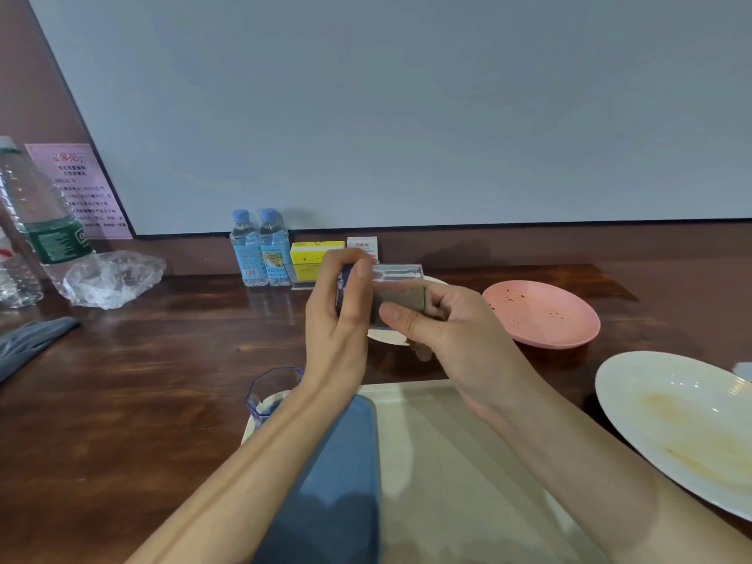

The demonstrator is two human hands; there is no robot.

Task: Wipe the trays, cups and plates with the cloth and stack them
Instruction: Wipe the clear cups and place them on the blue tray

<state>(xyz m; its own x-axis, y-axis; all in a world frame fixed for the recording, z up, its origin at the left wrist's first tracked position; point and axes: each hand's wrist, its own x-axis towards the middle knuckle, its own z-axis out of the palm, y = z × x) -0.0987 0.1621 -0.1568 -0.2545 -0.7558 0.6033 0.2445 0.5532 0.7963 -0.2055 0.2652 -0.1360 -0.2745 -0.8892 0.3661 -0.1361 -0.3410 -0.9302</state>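
My left hand (339, 319) grips a clear cup (396, 273) held on its side above the table. My right hand (451, 335) presses a grey-brown cloth (403, 300) against the cup's mouth, and a corner of the cloth hangs below. A second clear cup (270, 386) with a blue rim stands by my left wrist. Beneath my forearms a blue tray (337, 482) lies on a cream tray (447, 462). A stained pink plate (545, 315) and a smeared white plate (683, 421) sit to the right. A small white plate (386, 337) is partly hidden behind my hands.
Two small water bottles (260, 250), a yellow box (313, 252) and a white box (362, 245) stand against the back wall. At far left are a large bottle (40, 221), crumpled plastic film (110, 282) and a grey folded item (28, 343).
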